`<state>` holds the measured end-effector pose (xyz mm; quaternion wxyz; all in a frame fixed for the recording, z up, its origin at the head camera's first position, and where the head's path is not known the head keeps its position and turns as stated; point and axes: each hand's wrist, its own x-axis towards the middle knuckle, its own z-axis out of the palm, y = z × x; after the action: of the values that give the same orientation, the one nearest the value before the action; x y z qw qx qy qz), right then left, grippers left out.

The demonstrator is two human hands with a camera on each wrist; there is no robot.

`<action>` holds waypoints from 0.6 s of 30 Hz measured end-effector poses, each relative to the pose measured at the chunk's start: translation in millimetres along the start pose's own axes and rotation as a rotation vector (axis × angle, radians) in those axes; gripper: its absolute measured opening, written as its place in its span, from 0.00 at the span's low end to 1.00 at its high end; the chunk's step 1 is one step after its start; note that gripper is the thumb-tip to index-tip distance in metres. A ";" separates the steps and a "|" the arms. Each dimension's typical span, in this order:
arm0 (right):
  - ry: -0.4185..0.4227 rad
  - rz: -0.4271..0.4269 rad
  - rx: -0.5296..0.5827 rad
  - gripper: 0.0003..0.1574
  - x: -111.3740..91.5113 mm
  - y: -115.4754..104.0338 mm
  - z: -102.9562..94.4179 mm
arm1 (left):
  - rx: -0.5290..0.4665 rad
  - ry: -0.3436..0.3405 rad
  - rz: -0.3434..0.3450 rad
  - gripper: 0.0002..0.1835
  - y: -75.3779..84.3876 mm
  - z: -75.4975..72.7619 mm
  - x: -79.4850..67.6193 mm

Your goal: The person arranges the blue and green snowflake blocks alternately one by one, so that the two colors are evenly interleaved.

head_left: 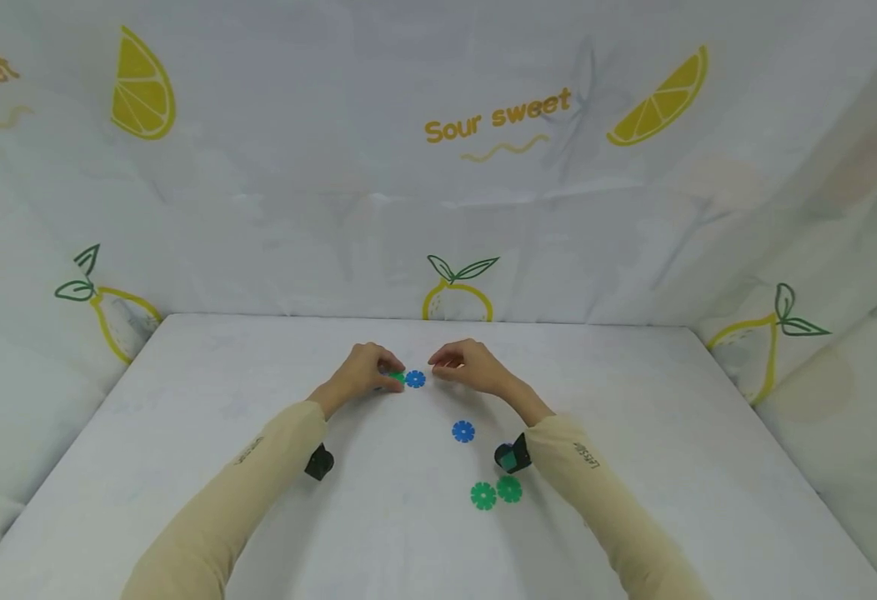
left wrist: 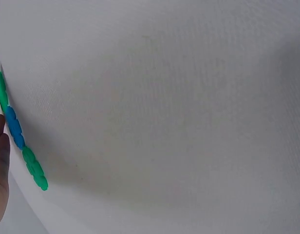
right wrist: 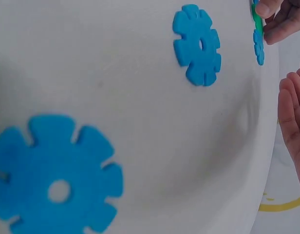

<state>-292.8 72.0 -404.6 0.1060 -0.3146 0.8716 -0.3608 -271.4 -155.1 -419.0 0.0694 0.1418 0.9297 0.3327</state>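
Near the back of the table, my left hand (head_left: pixel 367 367) pinches a row of notched plastic discs joined edge to edge. A green disc (head_left: pixel 398 377) shows at its fingertips, with a blue disc (head_left: pixel 415 379) sticking out to the right. In the left wrist view the row runs along the left edge, a green disc (left wrist: pixel 34 168) at its lower end and a blue disc (left wrist: pixel 14 126) beside that; fingers hide part of it. My right hand (head_left: pixel 472 367), its fingers slightly bent, hovers just right of the row and holds nothing.
A loose blue disc (head_left: pixel 463 431) lies in front of the right hand. Another blue disc (right wrist: pixel 62 175) lies nearer, mostly hidden by the right wrist camera (head_left: pixel 513 455) in the head view. Two green discs (head_left: pixel 483 496) rest closer to me. A printed curtain (head_left: pixel 296 208) hangs behind the table.
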 end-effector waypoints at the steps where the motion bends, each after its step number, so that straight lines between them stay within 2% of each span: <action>1: 0.002 -0.001 0.009 0.13 -3.4 1.7 -2.0 | -0.002 0.001 -0.003 0.15 1.3 0.6 0.3; 7: -0.005 0.022 0.084 0.15 -24.7 11.1 -9.4 | -0.012 0.005 -0.037 0.15 9.1 6.3 2.9; 18: -0.061 0.049 0.220 0.16 -61.9 13.7 -17.7 | 0.002 0.016 -0.011 0.15 15.4 10.6 7.2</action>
<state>-258.3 128.0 -404.1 0.1751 -0.2904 0.8306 -0.4418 -272.5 -135.2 -417.6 0.0636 0.1341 0.9313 0.3327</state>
